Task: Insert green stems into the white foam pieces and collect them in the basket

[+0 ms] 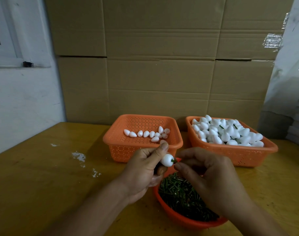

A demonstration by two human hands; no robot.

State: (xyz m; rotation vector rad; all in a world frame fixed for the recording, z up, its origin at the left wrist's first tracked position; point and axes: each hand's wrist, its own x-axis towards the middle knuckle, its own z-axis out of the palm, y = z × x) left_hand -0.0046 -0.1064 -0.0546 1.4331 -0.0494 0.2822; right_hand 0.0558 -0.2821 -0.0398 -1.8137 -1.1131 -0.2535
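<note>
Stem (173, 161) pinched in right hand (208, 178), pointing left into foam (167, 160) gripped by left hand (145, 169); full basket (234, 153) far right.

Two bare forearms reach into view from the lower edge, each ending in an uncovered hand. No sleeve, cuff or glove shows on either arm as far as the picture reaches. The left hand (142, 169) has short, plain fingernails, the thumbnail plainly visible and unpainted. The right hand (208, 178) shows its back, with knuckles and finger joints in view. No ring, watch, bracelet or marking can be seen on either.
</note>
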